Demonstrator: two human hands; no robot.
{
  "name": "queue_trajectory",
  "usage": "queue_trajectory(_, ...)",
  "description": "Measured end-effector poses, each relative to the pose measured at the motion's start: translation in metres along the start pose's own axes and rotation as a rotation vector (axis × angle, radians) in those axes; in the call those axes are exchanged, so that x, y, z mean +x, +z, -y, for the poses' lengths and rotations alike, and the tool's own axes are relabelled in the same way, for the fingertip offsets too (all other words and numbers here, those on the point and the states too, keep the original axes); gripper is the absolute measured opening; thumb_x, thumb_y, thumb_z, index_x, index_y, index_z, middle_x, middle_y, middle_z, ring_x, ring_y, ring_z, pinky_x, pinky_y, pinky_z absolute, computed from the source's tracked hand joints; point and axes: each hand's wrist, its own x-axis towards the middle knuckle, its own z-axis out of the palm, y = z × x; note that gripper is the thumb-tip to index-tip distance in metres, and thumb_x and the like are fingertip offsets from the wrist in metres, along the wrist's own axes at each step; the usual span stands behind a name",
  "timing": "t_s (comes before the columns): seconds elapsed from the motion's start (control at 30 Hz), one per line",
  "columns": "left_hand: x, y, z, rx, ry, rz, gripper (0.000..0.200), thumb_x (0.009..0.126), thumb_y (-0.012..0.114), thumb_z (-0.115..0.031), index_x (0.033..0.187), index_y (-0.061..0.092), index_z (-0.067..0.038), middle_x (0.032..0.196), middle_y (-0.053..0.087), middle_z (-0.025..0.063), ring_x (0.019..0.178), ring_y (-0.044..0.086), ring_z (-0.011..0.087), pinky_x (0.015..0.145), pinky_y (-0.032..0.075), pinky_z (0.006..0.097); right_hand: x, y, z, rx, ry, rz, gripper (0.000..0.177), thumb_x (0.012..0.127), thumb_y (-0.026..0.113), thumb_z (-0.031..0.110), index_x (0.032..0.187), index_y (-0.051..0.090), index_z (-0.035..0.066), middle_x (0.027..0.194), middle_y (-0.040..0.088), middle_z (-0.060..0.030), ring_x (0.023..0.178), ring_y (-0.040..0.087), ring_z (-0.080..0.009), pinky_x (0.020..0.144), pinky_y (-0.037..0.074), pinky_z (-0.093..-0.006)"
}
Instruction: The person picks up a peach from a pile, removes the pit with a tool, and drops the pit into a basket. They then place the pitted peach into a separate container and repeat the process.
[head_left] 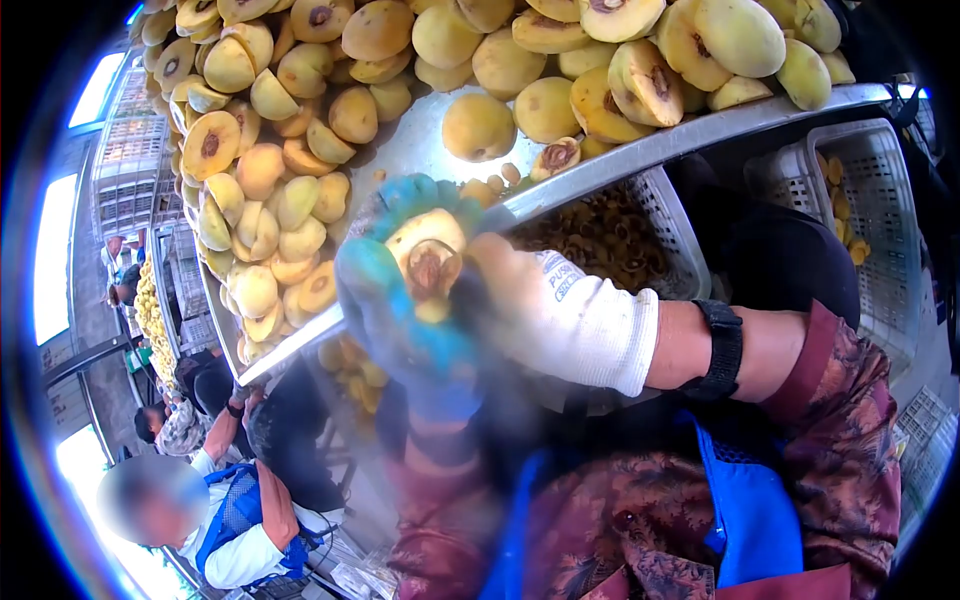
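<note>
My left hand, in a blue-teal glove, is closed around a yellow peach half with its cut side facing up. A brown pit shows in the flesh, and the area around it is smeared. My right hand, in a white knit glove, is curled right against the peach half. Its fingers are blurred, so what they grip cannot be made out. Just beyond both hands lies the metal tray, heaped with peach halves, many with pits in them.
The tray's metal rim runs in front of me. Below it a white crate holds brown pits; another crate with yellow pieces stands at right. A co-worker in a blue vest sits at lower left, with others behind.
</note>
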Motion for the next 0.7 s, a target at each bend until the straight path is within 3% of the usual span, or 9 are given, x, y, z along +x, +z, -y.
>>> queue_trajectory(0.07, 0.002, 0.002, -0.003, 0.043, 0.002, -0.011, 0.063, 0.1, 0.034, -0.05, 0.127, 0.048, 0.005, 0.117, 0.058, 0.0177, 0.11, 0.057, 0.0301, 0.096, 0.048, 0.0473, 0.002, 0.0, 0.004, -0.018, 0.006, -0.037, 0.024, 0.082, 0.056, 0.007, 0.102, 0.045, -0.003, 0.074, 0.058, -0.0239, 0.072, 0.06, -0.0421, 0.063, 0.047, -0.0471)
queue_trajectory(0.17, 0.0, 0.004, -0.006, 0.081, -0.012, -0.033, 0.062, 0.099, 0.035, -0.05, 0.126, 0.049, 0.004, 0.117, 0.058, 0.0173, 0.109, 0.057, 0.029, 0.097, 0.047, 0.0467, 0.003, 0.004, 0.004, -0.028, 0.16, 0.029, 0.03, 0.088, 0.059, 0.011, 0.112, 0.046, -0.002, 0.088, 0.064, -0.0243, 0.082, 0.065, -0.04, 0.065, 0.052, -0.0428)
queue_trajectory(0.3, 0.0, 0.001, -0.003, 0.09, 0.004, 0.023, 0.06, 0.099, 0.037, -0.049, 0.124, 0.05, 0.004, 0.114, 0.059, 0.0169, 0.107, 0.058, 0.0288, 0.096, 0.047, 0.0467, 0.0, 0.009, 0.001, 0.013, 0.157, 0.025, 0.033, 0.086, 0.061, 0.013, 0.112, 0.046, -0.002, 0.087, 0.064, -0.0255, 0.08, 0.065, -0.0418, 0.064, 0.052, -0.0444)
queue_trajectory(0.43, -0.001, 0.004, -0.001, 0.133, 0.004, -0.058, 0.059, 0.101, 0.034, -0.048, 0.123, 0.049, 0.004, 0.114, 0.059, 0.0172, 0.106, 0.059, 0.0283, 0.094, 0.048, 0.0446, 0.002, 0.001, 0.006, 0.006, 0.205, 0.074, 0.034, 0.084, 0.062, 0.013, 0.111, 0.047, -0.002, 0.087, 0.064, -0.0258, 0.083, 0.064, -0.0423, 0.066, 0.051, -0.0451)
queue_trajectory(0.5, 0.0, 0.003, 0.0, 0.218, 0.077, -0.003, 0.058, 0.101, 0.034, -0.047, 0.122, 0.049, 0.004, 0.114, 0.06, 0.0172, 0.106, 0.059, 0.0281, 0.095, 0.048, 0.0439, 0.008, 0.004, 0.003, -0.019, 0.179, 0.067, 0.034, 0.083, 0.062, 0.012, 0.109, 0.046, -0.003, 0.088, 0.063, -0.0264, 0.085, 0.064, -0.0422, 0.068, 0.051, -0.0455)
queue_trajectory(0.6, 0.002, -0.002, 0.004, 0.228, 0.093, 0.001, 0.058, 0.1, 0.036, -0.048, 0.123, 0.049, 0.004, 0.115, 0.06, 0.0172, 0.106, 0.059, 0.028, 0.096, 0.047, 0.0431, 0.01, -0.003, 0.013, 0.014, 0.3, 0.113, 0.035, 0.082, 0.062, 0.012, 0.108, 0.046, -0.004, 0.088, 0.063, -0.0261, 0.085, 0.064, -0.0416, 0.069, 0.051, -0.0456)
queue_trajectory(0.63, 0.001, -0.006, 0.007, 0.408, 0.206, 0.037, 0.058, 0.1, 0.037, -0.048, 0.123, 0.049, 0.004, 0.115, 0.06, 0.0169, 0.106, 0.059, 0.0279, 0.096, 0.047, 0.0433, 0.009, -0.002, 0.012, 0.038, 0.284, 0.104, 0.034, 0.082, 0.061, 0.012, 0.108, 0.046, -0.005, 0.086, 0.064, -0.0252, 0.083, 0.065, -0.0398, 0.069, 0.051, -0.0445)
queue_trajectory(0.7, 0.002, -0.011, 0.014, 0.492, 0.334, 0.069, 0.052, 0.1, 0.04, -0.041, 0.119, 0.051, 0.005, 0.113, 0.059, 0.0175, 0.102, 0.06, 0.0286, 0.09, 0.05, 0.043, 0.012, -0.006, 0.015, 0.05, 0.327, 0.134, 0.034, 0.082, 0.061, 0.012, 0.107, 0.046, -0.004, 0.083, 0.064, -0.0244, 0.08, 0.065, -0.0394, 0.068, 0.051, -0.0442)
